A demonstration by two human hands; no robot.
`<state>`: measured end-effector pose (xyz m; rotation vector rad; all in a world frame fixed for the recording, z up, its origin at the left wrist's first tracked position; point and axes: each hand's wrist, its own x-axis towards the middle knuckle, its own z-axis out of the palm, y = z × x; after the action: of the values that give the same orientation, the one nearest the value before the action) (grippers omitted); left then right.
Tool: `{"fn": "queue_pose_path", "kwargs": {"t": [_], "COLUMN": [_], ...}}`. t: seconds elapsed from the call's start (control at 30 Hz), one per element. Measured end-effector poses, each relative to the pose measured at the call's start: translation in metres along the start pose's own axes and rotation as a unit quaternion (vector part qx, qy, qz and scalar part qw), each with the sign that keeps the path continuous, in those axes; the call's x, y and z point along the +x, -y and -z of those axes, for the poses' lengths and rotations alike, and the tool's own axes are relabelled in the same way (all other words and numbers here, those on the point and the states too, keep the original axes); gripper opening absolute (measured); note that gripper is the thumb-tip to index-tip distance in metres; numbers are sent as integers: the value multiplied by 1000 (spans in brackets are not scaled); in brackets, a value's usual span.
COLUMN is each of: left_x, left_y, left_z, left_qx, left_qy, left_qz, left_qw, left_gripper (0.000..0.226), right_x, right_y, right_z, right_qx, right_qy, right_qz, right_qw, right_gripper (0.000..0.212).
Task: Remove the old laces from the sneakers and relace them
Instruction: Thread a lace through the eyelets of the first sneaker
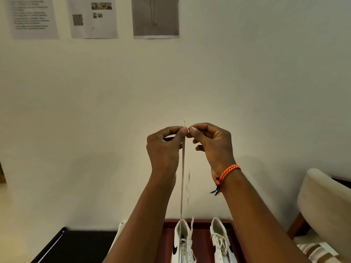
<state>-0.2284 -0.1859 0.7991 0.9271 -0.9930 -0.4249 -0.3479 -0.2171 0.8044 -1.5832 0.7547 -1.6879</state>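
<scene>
1. Two white sneakers stand side by side on a dark red bench (235, 236) at the bottom edge of the view: the left sneaker (183, 242) has open eyelets, and the right sneaker (221, 242) is laced.
2. One white lace (182, 179) runs taut and near upright from the left sneaker to the raised hands, its tip poking just above the fingertips; a second, blurred strand hangs loose beside it.
3. The left hand (164, 147) pinches the lace near its top between thumb and forefinger, the other fingers curled.
4. The right hand (212, 143) meets it fingertip to fingertip, thumb and forefinger closed on the same spot; an orange wristband (228, 172) circles that wrist.
5. Both hands are held high above the bench, in front of a bare pale wall (95, 111).
6. Three paper sheets (93, 17) are fixed along the wall's top.
7. A cream chair (322, 205) stands close on the right; a black surface (76, 245) lies left of the bench.
</scene>
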Motion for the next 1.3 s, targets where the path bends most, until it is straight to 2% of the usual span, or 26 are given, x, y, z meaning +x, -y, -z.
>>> {"fn": "queue_pose_path", "kwargs": {"t": [0.13,0.37,0.47,0.63,0.9,1.13,1.23,1.3], "left_x": [6,-7,-25,-78,-151,-175,-182,-188], "left_y": [1,41,79,178,311,374,397,413], "left_z": [-2,6,18,47,91,103,108,112], "left_qx": [-28,-44,-43,5,49,75,89,115], "left_qy": [4,28,33,28,5,2,4,9], "left_qz": [18,51,81,182,309,373,392,399], "left_qw": [999,997,995,983,950,925,916,910], "left_gripper": [9,10,11,13,5,7,7,6], "right_x": [7,-11,-28,-87,-180,-215,-229,-236], "right_y": [0,-45,-79,-175,-317,-383,-410,-423], "right_z": [-8,-9,-4,10,30,34,32,31], "right_qx": [1,43,46,17,-43,-83,-197,-313], "right_qy": [7,19,38,75,67,63,59,58], "right_qz": [17,-35,-83,-204,-371,-438,-408,-383], "right_qw": [1000,998,995,976,925,893,889,867], "right_gripper": [5,9,10,10,10,11,14,5]}}
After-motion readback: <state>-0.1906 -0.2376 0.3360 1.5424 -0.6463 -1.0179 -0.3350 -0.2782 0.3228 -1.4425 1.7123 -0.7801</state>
